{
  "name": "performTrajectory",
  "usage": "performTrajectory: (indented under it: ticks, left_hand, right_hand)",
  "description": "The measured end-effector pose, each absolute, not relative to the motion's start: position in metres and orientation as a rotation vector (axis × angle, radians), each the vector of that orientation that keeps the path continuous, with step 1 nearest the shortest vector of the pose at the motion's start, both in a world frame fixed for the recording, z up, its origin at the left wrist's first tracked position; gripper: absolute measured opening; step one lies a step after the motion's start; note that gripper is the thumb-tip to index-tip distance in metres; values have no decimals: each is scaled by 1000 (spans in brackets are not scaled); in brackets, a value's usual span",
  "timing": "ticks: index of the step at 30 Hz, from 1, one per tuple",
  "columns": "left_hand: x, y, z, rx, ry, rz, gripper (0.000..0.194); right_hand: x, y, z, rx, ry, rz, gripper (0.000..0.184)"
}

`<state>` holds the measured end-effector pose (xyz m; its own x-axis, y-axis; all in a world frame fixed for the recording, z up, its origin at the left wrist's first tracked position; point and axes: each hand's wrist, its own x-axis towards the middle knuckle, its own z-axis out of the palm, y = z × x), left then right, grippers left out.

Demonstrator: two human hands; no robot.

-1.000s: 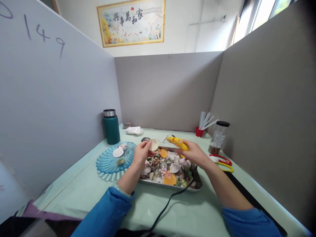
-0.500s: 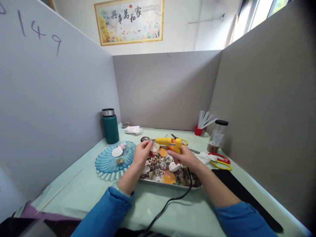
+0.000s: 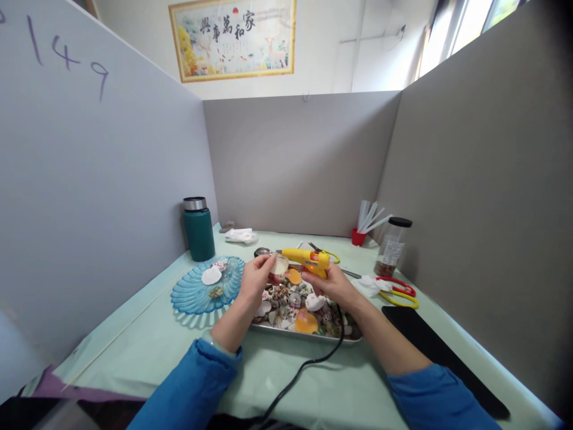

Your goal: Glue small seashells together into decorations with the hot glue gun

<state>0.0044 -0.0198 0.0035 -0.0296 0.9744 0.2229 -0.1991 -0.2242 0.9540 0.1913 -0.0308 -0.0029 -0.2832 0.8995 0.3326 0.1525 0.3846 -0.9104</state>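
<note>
Between the fingers of my left hand [image 3: 256, 278] is a pale, round shell [image 3: 280, 265]. My right hand [image 3: 333, 285] grips a yellow hot glue gun [image 3: 307, 258], its nozzle pointing left just above the shell; whether the tip touches it I cannot tell. The gun's black cord [image 3: 308, 362] runs down across the table to the front edge. Below both hands lies a metal tray [image 3: 308, 336] full of mixed shells, with an orange shell [image 3: 307, 321] near its front. To the left, a blue scalloped plate [image 3: 188, 297] holds a white shell [image 3: 211, 275] and small pieces.
A green bottle [image 3: 199, 230] stands behind the plate. At the right are a red cup [image 3: 359, 237] of glue sticks, a black-lidded jar [image 3: 393, 248], red-and-yellow-handled scissors [image 3: 400, 292] and a black mat [image 3: 441, 355]. Grey partitions [image 3: 304, 161] enclose three sides.
The shell in my left hand has tilted slightly, showing more of its round face. The glue gun stays almost in place, and the whole view has shifted a little.
</note>
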Motion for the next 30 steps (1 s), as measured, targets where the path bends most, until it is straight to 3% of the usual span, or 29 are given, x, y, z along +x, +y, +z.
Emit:
performTrajectory:
  ticks: [20, 25, 30]
  left_hand:
    - [2, -17, 1, 1181, 929, 1541, 36]
    - [2, -16, 0, 1153, 935, 1551, 37]
    - [2, -15, -1, 1189, 926, 1534, 37]
  right_hand:
    - [189, -40, -5, -1063, -2026, 54, 12]
    - [190, -41, -7, -1058, -2114, -11, 30]
    - [188, -46, -4, -1058, -2158, -50, 34]
